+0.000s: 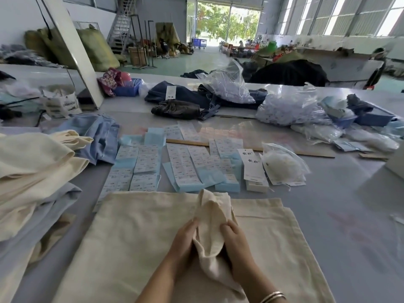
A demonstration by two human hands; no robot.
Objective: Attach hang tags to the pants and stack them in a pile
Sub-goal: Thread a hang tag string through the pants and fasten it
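Hands meet at six o'clock — the left hand [185, 241] and right hand [235, 243] each curl round a raised fold of the cream pants [135, 243] lying flat on the table [341, 193], hang tags [253, 167] at twelve — stacked garments [32, 171] at nine.

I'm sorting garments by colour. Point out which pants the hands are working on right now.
The cream pants spread flat nearest the camera; left hand and right hand grip a bunched fold. The other pants lie stacked at left.
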